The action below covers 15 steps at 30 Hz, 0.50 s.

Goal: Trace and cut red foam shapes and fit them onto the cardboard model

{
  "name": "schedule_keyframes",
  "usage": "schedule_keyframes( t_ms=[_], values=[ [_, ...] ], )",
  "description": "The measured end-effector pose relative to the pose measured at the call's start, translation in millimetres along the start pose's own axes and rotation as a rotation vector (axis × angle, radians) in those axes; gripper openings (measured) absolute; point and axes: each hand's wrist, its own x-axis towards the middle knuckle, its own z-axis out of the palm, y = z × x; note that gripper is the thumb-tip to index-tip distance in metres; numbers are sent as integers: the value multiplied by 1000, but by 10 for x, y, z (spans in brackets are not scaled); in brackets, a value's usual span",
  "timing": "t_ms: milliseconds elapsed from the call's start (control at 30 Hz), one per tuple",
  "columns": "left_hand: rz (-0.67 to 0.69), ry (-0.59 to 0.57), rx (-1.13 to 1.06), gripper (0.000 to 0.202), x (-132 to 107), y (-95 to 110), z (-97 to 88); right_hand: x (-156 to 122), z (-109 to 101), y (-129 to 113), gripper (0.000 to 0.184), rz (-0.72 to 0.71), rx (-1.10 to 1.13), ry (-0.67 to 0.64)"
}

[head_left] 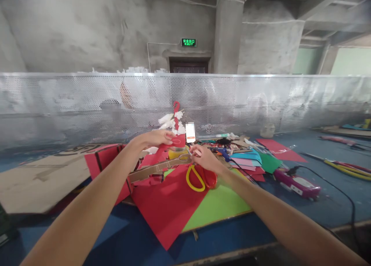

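Pinching red paper (179,141) in left hand (160,138), mid-frame; holding right hand (203,157) curled lower right, above scissors (201,177), gripping what, cannot tell

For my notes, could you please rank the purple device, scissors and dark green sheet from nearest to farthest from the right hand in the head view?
1. Scissors, just below the right hand
2. Dark green sheet, to its right
3. Purple device, farther right

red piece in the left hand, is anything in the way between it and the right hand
Nothing visible stands between the red piece in the left hand and the right hand; the white screen shows just above their gap.
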Motion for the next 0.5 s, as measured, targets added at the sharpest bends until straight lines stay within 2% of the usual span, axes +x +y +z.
schedule_keyframes(
  t_ms=[67, 167, 267, 433, 500],
  values=[
    [-7, 6, -93, 38, -41, 69, -14, 5, 18, 10, 17, 8, -10, 0],
    [-2, -59, -145, 32, -93, 133, -8, 1, 14, -20, 19, 1, -42, -2],
    [24, -165, -66, 25, -129, 141, 15, -7, -11, -82, 16, -25, -78, -6],
    [144, -351, 138, 19, -205, 170, 70, -1, -26, -158, 13, -50, -49, -20],
    [173, -356, 174, 18, -257, 220, 105, 8, -18, -174, 14, -43, 4, -16]
  ],
)
